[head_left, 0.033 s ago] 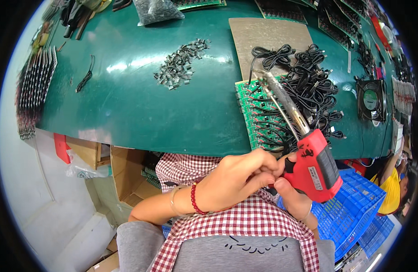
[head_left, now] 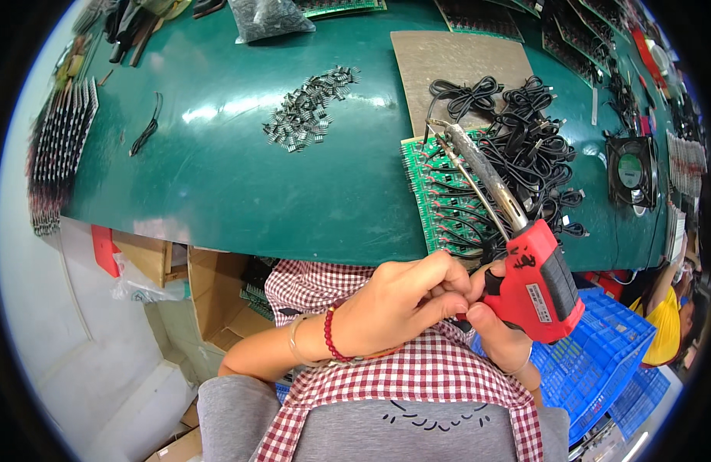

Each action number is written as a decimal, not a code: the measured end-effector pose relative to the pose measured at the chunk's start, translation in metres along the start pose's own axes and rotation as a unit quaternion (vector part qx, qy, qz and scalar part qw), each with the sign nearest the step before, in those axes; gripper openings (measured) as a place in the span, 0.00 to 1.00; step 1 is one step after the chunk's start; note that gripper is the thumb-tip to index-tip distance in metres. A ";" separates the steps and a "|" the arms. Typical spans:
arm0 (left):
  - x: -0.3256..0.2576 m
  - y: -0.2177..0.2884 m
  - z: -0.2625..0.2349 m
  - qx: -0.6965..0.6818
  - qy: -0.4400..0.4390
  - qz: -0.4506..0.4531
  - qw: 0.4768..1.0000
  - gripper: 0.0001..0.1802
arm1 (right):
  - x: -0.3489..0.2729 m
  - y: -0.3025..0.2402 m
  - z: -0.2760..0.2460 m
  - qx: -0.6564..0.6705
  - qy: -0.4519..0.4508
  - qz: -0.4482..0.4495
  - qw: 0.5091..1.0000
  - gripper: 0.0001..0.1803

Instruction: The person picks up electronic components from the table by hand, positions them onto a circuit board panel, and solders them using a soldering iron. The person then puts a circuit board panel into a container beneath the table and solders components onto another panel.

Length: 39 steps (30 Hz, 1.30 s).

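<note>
My right hand (head_left: 500, 333) is closed round the handle of a red and black soldering gun (head_left: 534, 281). Its metal barrel slants up and to the left, with a thin feed tube alongside. The tip hangs over the upper part of a green circuit board panel (head_left: 419, 181); whether it touches cannot be told. Beside the gun's trigger side, my left hand (head_left: 405, 296) has thumb and fingers pinched together, and what they hold is hidden. Black cables (head_left: 536, 146) lie bundled on the panel's right, several of their ends, with reddish wires, reaching onto the board.
A brown board (head_left: 463, 58) lies under the panel's far end. On the green table (head_left: 217, 185) are a pile of small black pinned parts (head_left: 309, 108), a lone cable (head_left: 145, 137) and a black fan (head_left: 633, 171). Blue crates (head_left: 594, 354) stand at the lower right, near another person (head_left: 665, 323).
</note>
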<state>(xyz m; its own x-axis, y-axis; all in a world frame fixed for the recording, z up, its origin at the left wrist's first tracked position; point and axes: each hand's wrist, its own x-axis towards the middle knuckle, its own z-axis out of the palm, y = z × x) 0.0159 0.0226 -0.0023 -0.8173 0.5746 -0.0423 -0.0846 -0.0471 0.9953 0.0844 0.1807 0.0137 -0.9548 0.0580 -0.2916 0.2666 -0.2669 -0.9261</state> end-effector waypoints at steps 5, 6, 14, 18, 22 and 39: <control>-0.002 -0.005 0.002 -0.057 -0.048 -0.014 0.997 0.07 | -0.001 0.000 -0.001 -0.046 0.002 -0.002 0.999 0.24; -0.003 -0.006 0.004 -0.093 -0.021 -0.025 0.995 0.06 | -0.001 -0.002 0.000 -0.077 0.016 0.008 0.997 0.24; -0.004 -0.004 0.000 0.022 -0.033 -0.026 0.999 0.04 | 0.001 0.002 -0.005 -0.152 0.004 -0.016 0.988 0.26; -0.001 -0.021 -0.011 -0.089 -0.015 -0.126 0.988 0.04 | -0.001 0.007 -0.005 -0.137 0.017 -0.014 0.990 0.24; 0.028 -0.033 -0.054 -0.107 0.004 -0.268 0.957 0.04 | -0.019 0.020 -0.027 -0.104 0.056 -0.037 0.992 0.31; 0.048 -0.042 -0.062 -0.092 -0.026 -0.290 0.952 0.06 | -0.041 0.045 -0.043 -0.078 0.060 -0.004 0.995 0.29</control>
<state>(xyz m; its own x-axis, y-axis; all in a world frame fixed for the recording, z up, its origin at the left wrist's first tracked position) -0.0548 0.0010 -0.0519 -0.5739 0.5863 -0.5717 -0.6157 0.1514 0.7733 0.1414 0.2076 -0.0259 -0.9368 0.1756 -0.3025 0.2856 -0.1150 -0.9514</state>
